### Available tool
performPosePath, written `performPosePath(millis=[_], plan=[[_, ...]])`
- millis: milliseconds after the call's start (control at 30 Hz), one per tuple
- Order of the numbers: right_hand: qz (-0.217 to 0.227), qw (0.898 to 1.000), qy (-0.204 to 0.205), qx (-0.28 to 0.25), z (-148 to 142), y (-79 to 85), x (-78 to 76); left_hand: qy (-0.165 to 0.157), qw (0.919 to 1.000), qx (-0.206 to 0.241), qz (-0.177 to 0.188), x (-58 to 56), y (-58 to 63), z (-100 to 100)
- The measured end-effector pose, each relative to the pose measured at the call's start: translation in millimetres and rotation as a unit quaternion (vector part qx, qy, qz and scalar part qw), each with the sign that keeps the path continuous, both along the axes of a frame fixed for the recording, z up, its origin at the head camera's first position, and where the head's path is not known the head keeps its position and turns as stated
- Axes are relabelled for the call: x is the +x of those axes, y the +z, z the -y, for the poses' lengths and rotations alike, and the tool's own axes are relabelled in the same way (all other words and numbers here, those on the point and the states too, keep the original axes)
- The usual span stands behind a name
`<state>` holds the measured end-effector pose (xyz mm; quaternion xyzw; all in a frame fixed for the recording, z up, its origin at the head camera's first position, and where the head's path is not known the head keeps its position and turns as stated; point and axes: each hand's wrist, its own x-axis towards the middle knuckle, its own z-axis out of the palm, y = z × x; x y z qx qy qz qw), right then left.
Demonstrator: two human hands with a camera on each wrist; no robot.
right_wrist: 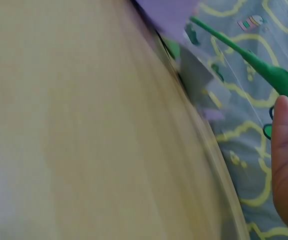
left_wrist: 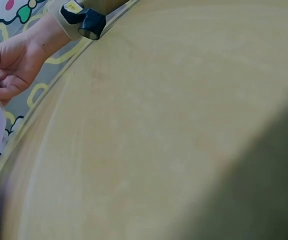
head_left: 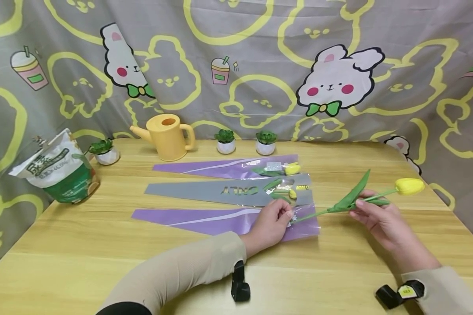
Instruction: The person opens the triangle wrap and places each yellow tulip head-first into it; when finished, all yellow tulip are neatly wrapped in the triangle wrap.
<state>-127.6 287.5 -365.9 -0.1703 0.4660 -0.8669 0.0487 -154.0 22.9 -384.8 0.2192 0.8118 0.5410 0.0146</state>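
Observation:
My right hand [head_left: 386,223] pinches a yellow artificial tulip [head_left: 410,187] by its leaves and stem, bloom to the right. The stem points left, its tip at the mouth of the front purple flower sleeve [head_left: 217,221]. At that mouth my left hand [head_left: 270,225] pinches the sleeve's edge, thumb against curled fingers. In the right wrist view the green stem [right_wrist: 244,55] runs from my fingers [right_wrist: 284,135] toward the purple film. The left wrist view catches my right hand [left_wrist: 21,62] at its left edge; my left hand is mostly out of that view.
Behind lie a grey sleeve [head_left: 185,192] and another purple sleeve [head_left: 189,167], each with a yellow tulip inside. Farther back stand a yellow watering can [head_left: 167,138] and small potted succulents [head_left: 225,142]. A white-and-green bag [head_left: 63,175] sits at the left. A patterned curtain [head_left: 252,57] hangs behind the table.

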Motion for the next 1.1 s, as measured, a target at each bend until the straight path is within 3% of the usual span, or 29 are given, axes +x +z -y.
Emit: performPosePath(millis=[267,567,933,1100], plan=[[-0.031,0.998,-0.035,0.046,-9.0,3.7,-1.7,0.001,1.0,0.002,-0.003,-1.6,-2.7,-0.8],[-0.02,0.995,-0.064,0.068,-5.4,7.1,-0.8,-0.006,0.9998,-0.013,-0.016,0.3,-2.5,-1.6],[-0.001,0.996,-0.083,0.039,2.5,4.3,7.3,-0.003,0.9966,-0.05,-0.065,2.8,2.6,-3.8],[0.02,0.996,-0.079,0.032,10.5,0.9,10.6,-0.003,0.9961,-0.053,-0.07,2.0,3.7,-4.3]])
